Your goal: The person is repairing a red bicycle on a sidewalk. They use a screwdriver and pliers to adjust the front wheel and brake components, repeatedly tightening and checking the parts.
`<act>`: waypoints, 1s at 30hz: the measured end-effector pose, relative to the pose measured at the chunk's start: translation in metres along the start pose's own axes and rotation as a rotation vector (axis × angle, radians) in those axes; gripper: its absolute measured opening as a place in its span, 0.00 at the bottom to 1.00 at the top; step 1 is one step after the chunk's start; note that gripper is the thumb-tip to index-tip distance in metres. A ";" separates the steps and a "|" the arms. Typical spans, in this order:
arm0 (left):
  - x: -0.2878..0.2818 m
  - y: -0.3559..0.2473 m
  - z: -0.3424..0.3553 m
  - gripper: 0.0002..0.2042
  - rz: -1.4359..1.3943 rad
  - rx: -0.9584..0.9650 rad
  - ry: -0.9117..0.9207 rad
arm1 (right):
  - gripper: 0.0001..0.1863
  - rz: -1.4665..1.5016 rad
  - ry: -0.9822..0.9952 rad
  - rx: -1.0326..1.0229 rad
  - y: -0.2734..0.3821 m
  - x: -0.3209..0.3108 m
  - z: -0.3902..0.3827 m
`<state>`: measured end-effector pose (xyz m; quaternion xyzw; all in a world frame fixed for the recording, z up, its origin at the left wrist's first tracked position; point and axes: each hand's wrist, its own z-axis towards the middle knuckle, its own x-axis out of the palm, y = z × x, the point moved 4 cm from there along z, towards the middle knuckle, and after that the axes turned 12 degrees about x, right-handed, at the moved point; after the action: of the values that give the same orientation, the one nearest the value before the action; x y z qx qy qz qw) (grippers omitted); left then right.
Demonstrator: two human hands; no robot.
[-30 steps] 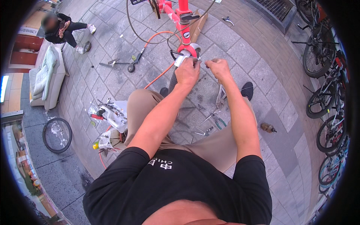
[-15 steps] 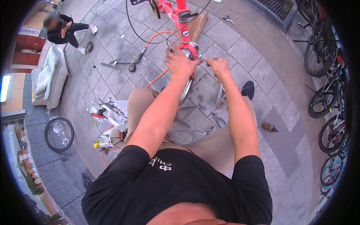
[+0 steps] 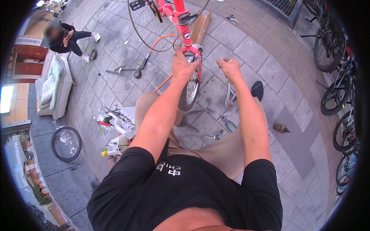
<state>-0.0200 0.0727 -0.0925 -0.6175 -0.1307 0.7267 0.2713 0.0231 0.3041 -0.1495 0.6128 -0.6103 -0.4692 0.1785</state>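
A red bicycle (image 3: pixel 179 19) stands ahead of me, its wheel (image 3: pixel 190 94) toward my legs. My left hand (image 3: pixel 184 66) is at the fork (image 3: pixel 193 49), thumb and forefinger curled around the brake, which they partly hide. A thin cable (image 3: pixel 203 57) sticks out rightward from the brake beside my left thumb. My right hand (image 3: pixel 230 69) is to the right, apart from the wheel, its fingers pinched together. Whatever those fingers may hold is too small to make out. A dark cable loop (image 3: pixel 135 29) hangs left of the frame.
Pliers (image 3: pixel 230 125) and other tools lie between my legs. A white tray of tools (image 3: pixel 122 122) is by my left knee. An orange hose (image 3: pixel 163 84) runs past the wheel. A person sits at the far left near a sofa (image 3: pixel 61 92). Parked bicycles (image 3: pixel 330 50) line the right.
My right hand has moved right, away from my left hand, and the gap between them is wider. My left hand's fingers have drawn in closer around the brake.
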 end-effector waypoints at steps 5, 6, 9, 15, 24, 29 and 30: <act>0.002 0.000 -0.002 0.52 0.048 -0.008 0.032 | 0.25 -0.017 -0.004 -0.058 0.001 -0.004 -0.008; 0.002 0.000 0.000 0.52 0.046 -0.010 0.027 | 0.25 -0.047 -0.007 -0.060 0.003 -0.004 -0.009; 0.005 -0.003 0.011 0.52 0.051 0.018 0.058 | 0.26 -0.060 -0.014 -0.130 -0.008 -0.004 0.003; 0.003 0.003 0.010 0.52 0.108 0.018 0.182 | 0.28 -0.210 -0.008 -0.199 0.004 -0.018 0.005; -0.008 0.000 0.024 0.38 -0.045 0.147 0.208 | 0.29 -0.291 0.090 -0.160 -0.015 -0.026 0.026; 0.001 0.012 0.036 0.51 -0.110 0.111 0.378 | 0.27 -0.351 0.109 -0.020 -0.028 -0.034 0.022; 0.003 0.012 0.036 0.50 -0.093 0.097 0.370 | 0.27 -0.345 0.112 -0.029 -0.031 -0.036 0.024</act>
<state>-0.0577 0.0698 -0.0943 -0.7198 -0.0721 0.5930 0.3535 0.0288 0.3511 -0.1733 0.7310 -0.4783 -0.4667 0.1378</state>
